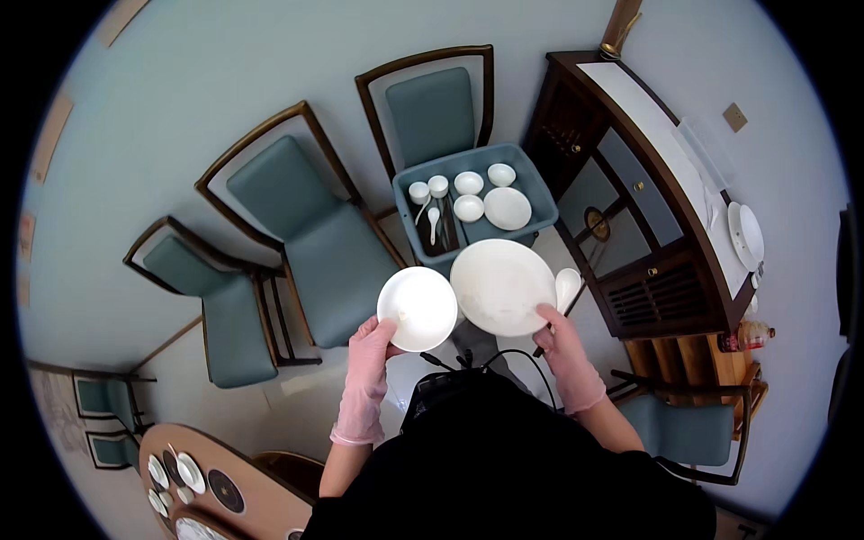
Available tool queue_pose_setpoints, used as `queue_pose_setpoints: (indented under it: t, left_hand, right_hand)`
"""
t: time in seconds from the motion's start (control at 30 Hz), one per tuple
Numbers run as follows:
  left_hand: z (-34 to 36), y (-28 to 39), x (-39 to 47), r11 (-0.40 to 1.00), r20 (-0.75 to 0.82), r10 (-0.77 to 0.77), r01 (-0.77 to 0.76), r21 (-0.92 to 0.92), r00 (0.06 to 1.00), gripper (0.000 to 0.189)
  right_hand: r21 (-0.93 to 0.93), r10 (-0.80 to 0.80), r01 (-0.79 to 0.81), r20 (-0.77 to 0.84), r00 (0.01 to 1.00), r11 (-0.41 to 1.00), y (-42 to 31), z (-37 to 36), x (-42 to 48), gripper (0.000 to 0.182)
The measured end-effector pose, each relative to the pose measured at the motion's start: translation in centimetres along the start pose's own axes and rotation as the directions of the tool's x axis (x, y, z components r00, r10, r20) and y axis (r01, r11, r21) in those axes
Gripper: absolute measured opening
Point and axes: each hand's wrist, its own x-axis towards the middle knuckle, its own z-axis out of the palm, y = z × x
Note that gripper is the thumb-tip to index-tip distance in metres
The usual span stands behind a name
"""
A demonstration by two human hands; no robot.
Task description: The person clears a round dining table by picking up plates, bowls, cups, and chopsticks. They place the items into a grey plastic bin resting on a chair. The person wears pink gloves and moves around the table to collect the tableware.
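Note:
My left hand (368, 351), in a pink glove, grips the rim of a small round white bowl (418, 304); a small mark shows inside it. In my right hand (563, 358), gloved alike, is a larger white plate (503, 287) with faint stains. A white spoon (568, 282) and a thin dark stick, perhaps chopsticks, are held beside that plate. Beyond both hands sits a blue-grey plastic tub (405, 209). Inside it are white cups (428, 189), several small bowls (469, 208), a white plate (507, 208), spoons (433, 223) and dark chopsticks (445, 233).
Upholstered chairs (344, 263) line the wall at left; another chair (682, 422) is at right. A dark wooden sideboard (648, 236) carries stacked plates (746, 236). A round table (270, 496) with place settings is at lower left. A cable (533, 364) hangs before my body.

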Motion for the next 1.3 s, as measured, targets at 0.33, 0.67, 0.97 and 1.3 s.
queue_pose_setpoints:
  t: [0.33,0.67,0.97,1.3]
  left_hand:
    - [4.8,4.1,15.7,0.994,-0.202,-0.056,0.072,0.076,0.978,0.032]
    - [6.1,1.1,24.3,0.955,-0.369,-0.274,0.296,0.002,0.888,0.037]
    - [6.9,-5.8,35.8,0.898,-0.236,-0.400,0.430,0.089,0.886,0.040]
    - [9.6,-13.1,47.9,0.880,-0.258,-0.475,0.454,-0.141,0.841,0.032]
  right_hand:
    - [0.005,0.052,-0.057,-0.506,0.861,0.998,-0.9,-1.9,28.4,0.020]
    - [0.242,0.182,0.043,-0.824,0.537,0.969,7.1,-5.9,46.1,0.022]
    - [0.215,0.139,0.119,-0.878,0.458,0.969,8.3,-5.1,50.9,0.029]
    - [0.223,0.215,-0.039,-0.860,0.463,0.974,8.7,-5.1,50.8,0.029]
